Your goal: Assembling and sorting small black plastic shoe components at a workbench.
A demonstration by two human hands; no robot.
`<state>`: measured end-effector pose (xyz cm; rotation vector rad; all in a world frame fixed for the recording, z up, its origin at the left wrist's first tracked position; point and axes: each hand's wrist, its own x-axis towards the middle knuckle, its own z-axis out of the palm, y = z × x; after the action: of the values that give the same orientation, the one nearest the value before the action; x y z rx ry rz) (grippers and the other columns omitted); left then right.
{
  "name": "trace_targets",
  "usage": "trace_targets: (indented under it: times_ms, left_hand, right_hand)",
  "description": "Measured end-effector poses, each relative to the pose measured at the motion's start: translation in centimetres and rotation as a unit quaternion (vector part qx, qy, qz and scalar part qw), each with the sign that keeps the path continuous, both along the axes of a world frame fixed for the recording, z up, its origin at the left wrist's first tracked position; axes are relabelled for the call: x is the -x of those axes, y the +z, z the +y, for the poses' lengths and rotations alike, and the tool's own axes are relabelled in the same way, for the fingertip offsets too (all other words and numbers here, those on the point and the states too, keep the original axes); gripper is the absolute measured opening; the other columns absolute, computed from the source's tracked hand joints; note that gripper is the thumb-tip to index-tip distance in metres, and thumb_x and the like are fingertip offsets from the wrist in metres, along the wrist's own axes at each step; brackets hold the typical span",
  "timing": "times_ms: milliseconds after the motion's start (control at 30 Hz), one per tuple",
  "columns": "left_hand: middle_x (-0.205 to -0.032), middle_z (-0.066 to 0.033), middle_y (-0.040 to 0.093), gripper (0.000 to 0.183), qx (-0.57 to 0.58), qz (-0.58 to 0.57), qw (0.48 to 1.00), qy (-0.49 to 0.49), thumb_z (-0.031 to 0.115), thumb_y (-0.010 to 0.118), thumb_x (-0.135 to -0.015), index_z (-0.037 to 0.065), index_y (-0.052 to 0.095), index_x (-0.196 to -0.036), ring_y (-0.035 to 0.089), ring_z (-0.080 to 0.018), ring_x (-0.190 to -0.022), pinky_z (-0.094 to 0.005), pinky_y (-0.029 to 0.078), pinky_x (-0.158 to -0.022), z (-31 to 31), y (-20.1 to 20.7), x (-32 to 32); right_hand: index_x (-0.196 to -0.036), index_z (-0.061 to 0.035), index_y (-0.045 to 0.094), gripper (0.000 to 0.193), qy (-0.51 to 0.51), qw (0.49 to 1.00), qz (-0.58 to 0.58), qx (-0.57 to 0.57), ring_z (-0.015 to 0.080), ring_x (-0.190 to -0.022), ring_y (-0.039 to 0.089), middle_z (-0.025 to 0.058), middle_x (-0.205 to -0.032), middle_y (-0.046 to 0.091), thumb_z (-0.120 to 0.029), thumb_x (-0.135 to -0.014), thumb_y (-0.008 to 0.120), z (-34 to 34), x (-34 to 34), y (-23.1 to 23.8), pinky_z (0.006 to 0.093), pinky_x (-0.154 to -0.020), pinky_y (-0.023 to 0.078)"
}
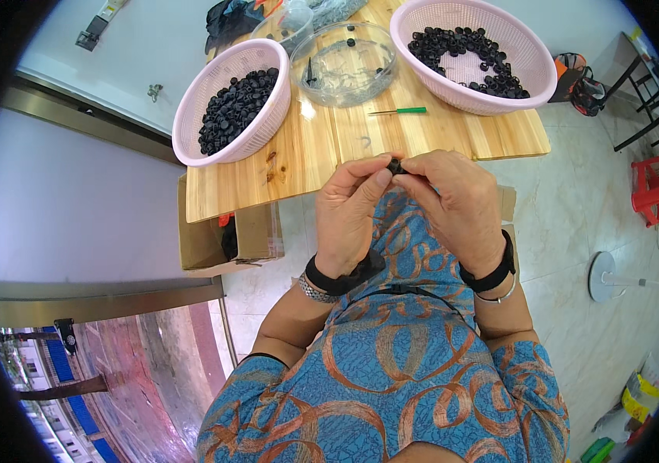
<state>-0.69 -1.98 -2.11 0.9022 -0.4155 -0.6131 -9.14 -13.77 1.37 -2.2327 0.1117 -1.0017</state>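
Had the left hand (350, 204) and right hand (459, 197) both closed in a fingertip grip on one small black part (396, 167), right around the tabletop's (321, 158) near edge. Barely anything to hold, so one slipping fingertip could've dropped it to the floor (561, 208), and the fingers covered most of it anyway. Beyond, the left pink basket (258, 133) sat close to the side edge, so a bump risked spilling black pieces (238, 108). The green-handled screwdriver (410, 110) lay loose too; a knock could've rolled it.
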Motion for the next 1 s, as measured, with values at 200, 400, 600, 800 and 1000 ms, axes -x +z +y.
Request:
trace_targets:
  times_ms: [200, 400, 600, 800, 1000]
  left_hand:
    - [-0.103, -0.0121, 0.061, 0.017, -0.039, -0.04, 0.998, -0.015, 0.0, 0.057, -0.084, -0.003, 0.058, -0.101, 0.058, -0.0143, -0.091, -0.0251, 0.047, -0.082, 0.7, 0.0, -0.3]
    - [-0.103, -0.0124, 0.061, 0.016, -0.078, -0.04, 0.991, -0.1, 0.002, 0.055, -0.085, -0.002, 0.058, -0.1, 0.058, -0.0147, -0.091, -0.0257, 0.047, -0.082, 1.5, 1.0, -1.3]
    - [-0.102, -0.0129, 0.059, 0.013, 0.007, 0.081, 0.976, -0.202, 0.004, 0.051, -0.088, 0.0, 0.054, -0.1, 0.058, -0.0169, -0.093, -0.0269, 0.048, -0.081, 2.3, 0.9, -1.5]
    - [-0.105, -0.012, 0.059, 0.013, -0.006, 0.153, 0.974, -0.17, 0.004, 0.049, -0.089, 0.002, 0.054, -0.101, 0.058, -0.0171, -0.095, -0.0283, 0.049, -0.082, 2.6, 0.0, -0.3]
    - [-0.106, -0.0089, 0.058, 0.014, 0.013, 0.161, 0.971, -0.176, 0.007, 0.048, -0.09, 0.002, 0.054, -0.102, 0.058, -0.0157, -0.094, -0.0274, 0.049, -0.084, 2.9, -1.1, 0.3]
  right_hand:
    - [-0.078, -0.0029, 0.054, 0.018, 0.041, 0.997, 0.07, 0.019, 0.0296, -0.062, 0.055, 0.0114, -0.067, 0.057, -0.01, -0.069, 0.068, -0.8, 0.1, 1.0, 0.0377, -0.055, 0.044]
    - [-0.081, -0.0037, 0.057, 0.027, 0.109, 0.979, 0.143, -0.092, 0.021, -0.057, 0.053, 0.0054, -0.062, 0.054, -0.02, -0.067, 0.074, -2.5, -0.4, 1.7, 0.0325, -0.05, 0.041]
    - [-0.081, -0.0056, 0.059, 0.033, 0.223, 0.968, 0.095, 0.068, 0.0193, -0.057, 0.051, 0.0024, -0.064, 0.053, -0.03, -0.066, 0.074, -3.6, -1.2, 1.0, 0.0304, -0.05, 0.039]
    - [-0.078, -0.0053, 0.055, 0.03, 0.281, 0.947, 0.093, 0.124, 0.0254, -0.064, 0.054, 0.0055, -0.068, 0.053, -0.031, -0.07, 0.069, -3.8, -1.6, 0.4, 0.0341, -0.055, 0.043]
    - [-0.08, -0.0044, 0.052, 0.029, 0.303, 0.933, 0.076, 0.176, 0.0288, -0.071, 0.053, 0.0091, -0.072, 0.051, -0.028, -0.072, 0.067, -3.9, -2.0, -0.4, 0.0359, -0.056, 0.043]
